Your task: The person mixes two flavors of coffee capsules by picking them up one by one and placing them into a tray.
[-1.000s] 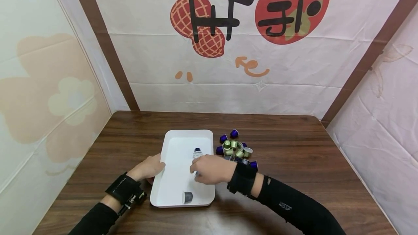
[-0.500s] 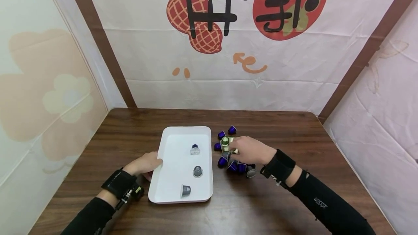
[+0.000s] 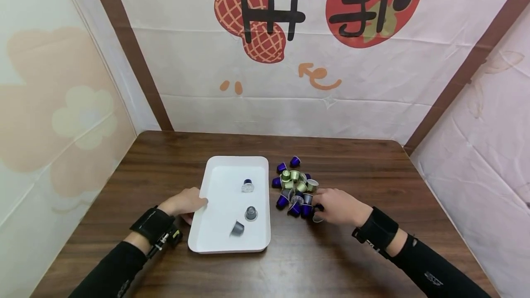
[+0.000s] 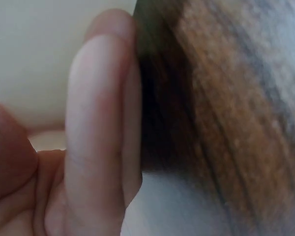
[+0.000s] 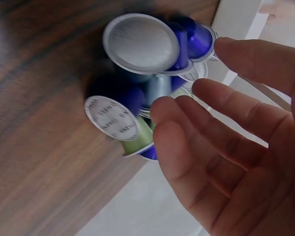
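My left hand (image 3: 185,202) grips the left rim of a white tray (image 3: 223,243), thumb on top; the left wrist view shows its fingers (image 4: 96,123) under the rim. Inside the tray, a grey coffee capsule (image 3: 250,213) stands on its lid, another grey capsule (image 3: 237,229) lies on its side, and a dark-ended capsule (image 3: 247,186) is farther back. My right hand (image 3: 341,207) is at the right edge of a capsule pile. In the right wrist view its fingers (image 5: 226,105) are spread and bent, holding nothing, beside a silver-lidded capsule (image 5: 141,43).
Blue capsules (image 3: 295,209), green capsules (image 3: 294,175) and some grey ones lie heaped right of the tray on the brown wooden table (image 3: 364,169). Two blue capsules sit at the pile's back. A printed white cloth (image 3: 186,72) hangs behind the table.
My right hand has left the tray, where a grey capsule now stands, and moved right to the pile's edge. The front grey capsule has turned on its side. My left hand stays on the rim.
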Demonstrator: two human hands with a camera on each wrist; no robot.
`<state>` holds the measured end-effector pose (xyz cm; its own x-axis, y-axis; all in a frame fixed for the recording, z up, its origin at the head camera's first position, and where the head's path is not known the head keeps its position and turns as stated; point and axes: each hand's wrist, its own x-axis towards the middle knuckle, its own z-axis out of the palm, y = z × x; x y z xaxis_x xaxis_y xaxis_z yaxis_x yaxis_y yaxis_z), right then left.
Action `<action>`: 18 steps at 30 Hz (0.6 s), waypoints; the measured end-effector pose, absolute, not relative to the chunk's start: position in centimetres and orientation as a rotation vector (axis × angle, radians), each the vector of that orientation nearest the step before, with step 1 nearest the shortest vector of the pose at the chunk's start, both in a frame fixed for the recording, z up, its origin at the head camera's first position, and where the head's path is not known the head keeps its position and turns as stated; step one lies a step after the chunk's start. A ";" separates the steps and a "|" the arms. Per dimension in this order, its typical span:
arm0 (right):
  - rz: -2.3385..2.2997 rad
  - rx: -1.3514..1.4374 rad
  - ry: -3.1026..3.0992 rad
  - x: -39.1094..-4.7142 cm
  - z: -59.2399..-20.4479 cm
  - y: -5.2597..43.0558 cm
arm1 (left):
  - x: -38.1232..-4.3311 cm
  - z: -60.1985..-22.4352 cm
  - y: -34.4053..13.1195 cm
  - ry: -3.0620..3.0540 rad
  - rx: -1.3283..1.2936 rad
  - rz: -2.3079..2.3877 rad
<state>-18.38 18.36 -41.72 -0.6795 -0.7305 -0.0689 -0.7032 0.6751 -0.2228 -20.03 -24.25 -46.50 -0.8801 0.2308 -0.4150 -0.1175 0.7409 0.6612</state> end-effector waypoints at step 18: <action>-0.304 -1.229 2.652 -17.4 -43.3 19.2 | -20.3 -46.5 -24.2 2.472 0.062 0.938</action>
